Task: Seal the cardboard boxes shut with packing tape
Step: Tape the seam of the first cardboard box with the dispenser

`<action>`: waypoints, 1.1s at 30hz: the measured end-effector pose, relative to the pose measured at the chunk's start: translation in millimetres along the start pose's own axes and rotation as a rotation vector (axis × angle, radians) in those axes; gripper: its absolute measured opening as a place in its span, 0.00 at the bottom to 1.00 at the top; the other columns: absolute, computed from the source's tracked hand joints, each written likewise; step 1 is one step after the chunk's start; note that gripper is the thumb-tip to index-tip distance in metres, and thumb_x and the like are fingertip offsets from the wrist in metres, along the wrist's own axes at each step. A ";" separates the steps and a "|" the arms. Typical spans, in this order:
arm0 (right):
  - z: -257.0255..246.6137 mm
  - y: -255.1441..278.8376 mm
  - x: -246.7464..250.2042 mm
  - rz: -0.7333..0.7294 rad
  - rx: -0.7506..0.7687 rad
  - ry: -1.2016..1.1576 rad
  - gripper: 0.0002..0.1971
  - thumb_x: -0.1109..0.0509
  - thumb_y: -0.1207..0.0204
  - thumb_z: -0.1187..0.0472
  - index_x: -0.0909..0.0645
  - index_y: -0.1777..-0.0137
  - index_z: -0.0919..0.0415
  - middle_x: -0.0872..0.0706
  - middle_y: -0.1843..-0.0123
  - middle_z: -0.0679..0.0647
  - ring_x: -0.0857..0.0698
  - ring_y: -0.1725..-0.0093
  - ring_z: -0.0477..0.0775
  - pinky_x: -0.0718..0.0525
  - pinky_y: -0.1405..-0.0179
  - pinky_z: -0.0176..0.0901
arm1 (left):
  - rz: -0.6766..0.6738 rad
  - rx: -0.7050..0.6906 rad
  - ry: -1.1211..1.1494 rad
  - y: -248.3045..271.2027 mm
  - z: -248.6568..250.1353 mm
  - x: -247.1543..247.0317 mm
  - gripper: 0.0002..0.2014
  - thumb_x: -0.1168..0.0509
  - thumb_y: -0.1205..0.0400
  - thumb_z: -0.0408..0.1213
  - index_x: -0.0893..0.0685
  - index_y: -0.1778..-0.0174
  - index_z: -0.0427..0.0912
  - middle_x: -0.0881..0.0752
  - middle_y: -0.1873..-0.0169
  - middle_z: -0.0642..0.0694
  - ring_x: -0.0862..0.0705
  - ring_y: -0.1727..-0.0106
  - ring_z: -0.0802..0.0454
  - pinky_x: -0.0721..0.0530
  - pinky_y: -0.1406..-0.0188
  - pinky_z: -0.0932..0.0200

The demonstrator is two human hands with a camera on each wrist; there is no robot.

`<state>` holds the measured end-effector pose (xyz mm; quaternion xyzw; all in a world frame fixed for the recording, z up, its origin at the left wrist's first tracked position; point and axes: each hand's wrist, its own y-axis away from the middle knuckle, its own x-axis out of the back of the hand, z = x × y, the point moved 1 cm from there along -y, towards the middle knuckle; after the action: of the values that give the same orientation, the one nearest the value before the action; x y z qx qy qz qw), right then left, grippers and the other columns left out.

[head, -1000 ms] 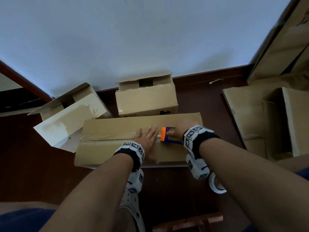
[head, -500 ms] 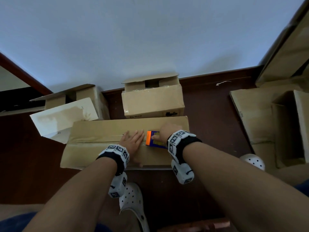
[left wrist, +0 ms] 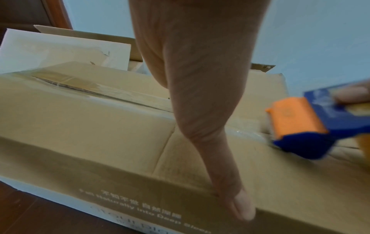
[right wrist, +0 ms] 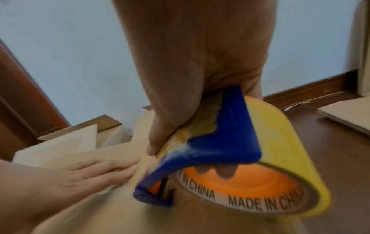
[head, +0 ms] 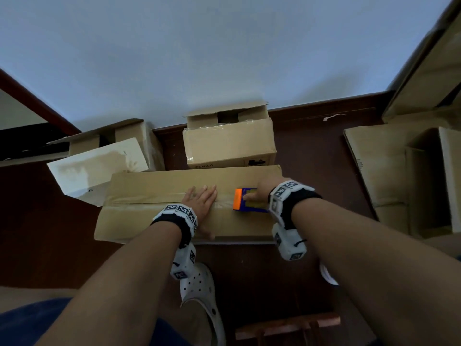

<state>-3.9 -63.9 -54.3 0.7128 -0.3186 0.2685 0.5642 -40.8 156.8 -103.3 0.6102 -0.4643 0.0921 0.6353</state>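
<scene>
A long flat cardboard box (head: 154, 196) lies on the floor in front of me, with a strip of clear tape (head: 159, 197) along its top seam. My left hand (head: 200, 201) lies flat on the box top, fingers straight, thumb over the near edge (left wrist: 242, 207). My right hand (head: 259, 192) grips a blue and orange tape dispenser (head: 247, 199) pressed to the seam right of the left hand. In the right wrist view the dispenser (right wrist: 210, 142) carries a yellow tape roll (right wrist: 280, 150). The left wrist view shows the dispenser (left wrist: 312, 125) blurred.
Two open cardboard boxes stand behind, one (head: 229, 141) at centre and one (head: 112, 143) at left with a white flap. Flattened cardboard (head: 399, 176) lies at right. A second tape roll (head: 326, 274) sits under my right forearm. My white clog (head: 199, 293) is near the box.
The dispenser has slid to the right along the seam, widening the gap to my left hand. My left hand stays flat on the box top. The head view has shifted.
</scene>
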 end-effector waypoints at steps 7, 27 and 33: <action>57.1 16.4 21.3 -0.057 -0.171 0.083 0.31 0.36 0.30 0.27 0.24 0.60 0.60 0.20 0.64 0.54 0.18 0.62 0.55 0.19 0.60 0.46 | -0.014 -0.013 0.000 -2.4 -1.9 -1.8 0.69 0.32 0.35 0.74 0.69 0.17 0.39 0.69 0.17 0.45 0.63 0.15 0.44 0.62 0.18 0.38; 67.7 14.8 13.5 0.007 -0.201 0.107 0.29 0.38 0.26 0.30 0.18 0.54 0.59 0.19 0.63 0.53 0.19 0.65 0.54 0.22 0.64 0.44 | -0.004 0.068 -0.087 -1.5 31.3 7.5 0.67 0.41 0.32 0.78 0.67 0.19 0.29 0.69 0.19 0.29 0.64 0.18 0.27 0.59 0.18 0.35; 64.9 14.0 16.5 -0.001 -0.189 0.090 0.31 0.37 0.26 0.30 0.17 0.48 0.61 0.19 0.62 0.54 0.17 0.59 0.56 0.20 0.62 0.44 | 0.105 -0.172 -0.106 -7.7 65.9 21.6 0.60 0.42 0.29 0.76 0.62 0.16 0.38 0.68 0.18 0.34 0.62 0.17 0.32 0.59 0.17 0.36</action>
<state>-2.2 -131.9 -47.4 0.6439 -0.3166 0.2687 0.6426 -55.1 88.5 -105.0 0.5321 -0.5348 0.0527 0.6543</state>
